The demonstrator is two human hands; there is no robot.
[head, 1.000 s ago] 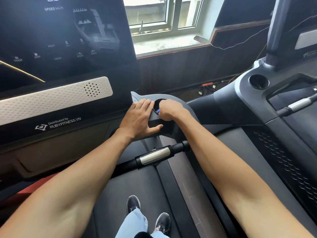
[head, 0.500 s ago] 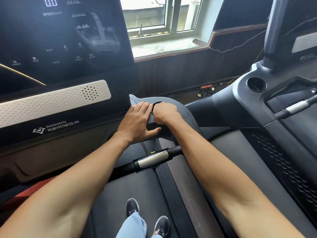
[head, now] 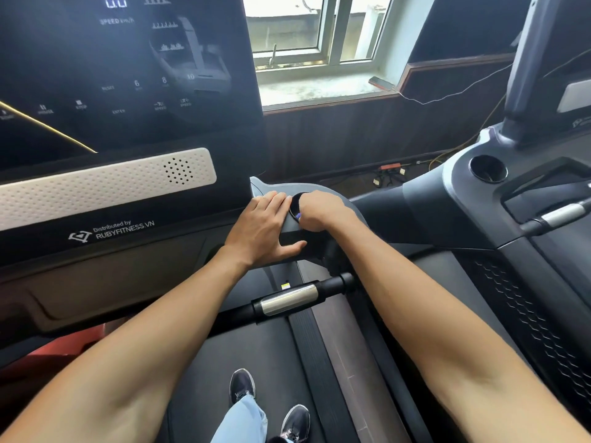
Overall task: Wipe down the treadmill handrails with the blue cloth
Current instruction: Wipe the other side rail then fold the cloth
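Right grip (head: 316, 212) encloses blue cloth (head: 298, 215), sliver peeking leftward.

The right hand (head: 321, 212) hides nearly all of the blue cloth (head: 298, 215), only a sliver showing

Glossy black console screen (head: 128, 75), brushed-metal sleeve on matt black handrail (head: 289, 298), perforated white plastic speaker strip (head: 105, 187).

We're looking at a gym or fitness room. We stand on a treadmill belt (head: 256, 353), and the big console (head: 128, 75) ahead reads "SPEED km/h" and "Distributed by RUBYFITNESS.VN". A handrail (head: 289, 298) with a metal sensor crosses in front. Just beside us on the right is a second treadmill (head: 463, 212) with a cup holder (head: 487, 168), below a window (head: 319, 33) in a wood-panelled wall (head: 351, 139).
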